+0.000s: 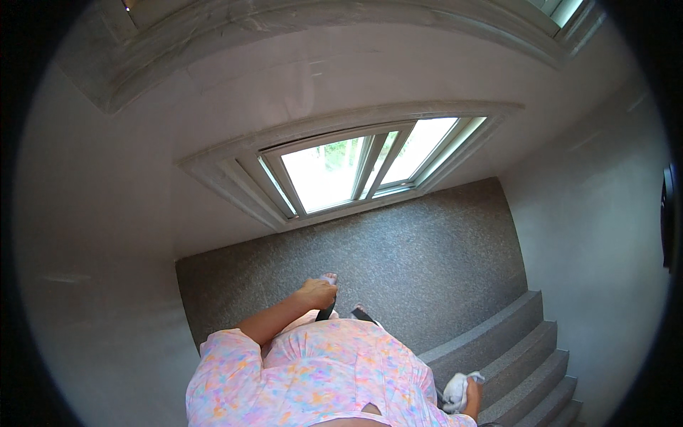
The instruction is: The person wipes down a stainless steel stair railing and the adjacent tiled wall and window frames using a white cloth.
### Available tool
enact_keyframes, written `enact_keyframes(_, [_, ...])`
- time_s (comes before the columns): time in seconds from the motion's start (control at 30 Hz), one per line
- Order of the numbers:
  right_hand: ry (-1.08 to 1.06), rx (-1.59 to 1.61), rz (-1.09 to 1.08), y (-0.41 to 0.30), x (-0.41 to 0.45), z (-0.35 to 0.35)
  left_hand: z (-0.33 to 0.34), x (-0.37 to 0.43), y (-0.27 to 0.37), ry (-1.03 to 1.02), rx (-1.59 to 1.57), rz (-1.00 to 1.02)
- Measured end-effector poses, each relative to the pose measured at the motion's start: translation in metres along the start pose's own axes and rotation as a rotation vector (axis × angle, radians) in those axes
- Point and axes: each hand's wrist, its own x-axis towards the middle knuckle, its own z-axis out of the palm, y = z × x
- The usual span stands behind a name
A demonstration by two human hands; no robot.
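Note:
My left hand is in front of my body at the lower middle, above the speckled landing floor. Its fingers look curled, but whether they hold anything is not clear; part of a dark strap or shoe shows just below it. At the lower right, beside the stair steps, my right hand is closed on a white cloth. My toes show beyond the hem of a pastel patterned top.
A sliding window with a pale frame is in the wall ahead. Plain walls bound the landing on both sides. Several speckled stone steps adjoin it at the lower right. A dark object is at the right rim.

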Motion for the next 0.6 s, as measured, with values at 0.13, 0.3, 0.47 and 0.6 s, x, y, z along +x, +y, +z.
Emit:
enact_keyframes(0.13, [0.001,-0.067,-0.17,-0.124,-0.036,-0.009,-0.004,0.0,-0.009,-0.057,-0.04,-0.06])
enact_keyframes(0.3, [-0.053,-0.118,-0.337,-0.212,-0.049,0.004,0.003,0.006,-0.018,-0.056,-0.076,0.019])
enact_keyframes(0.47, [-0.139,0.002,-0.464,-0.237,-0.068,0.026,-0.001,0.008,-0.03,-0.081,-0.024,0.001])
enact_keyframes(0.6, [-0.225,0.241,-0.541,-0.238,-0.078,0.035,-0.018,-0.005,-0.025,0.068,-0.074,0.023])
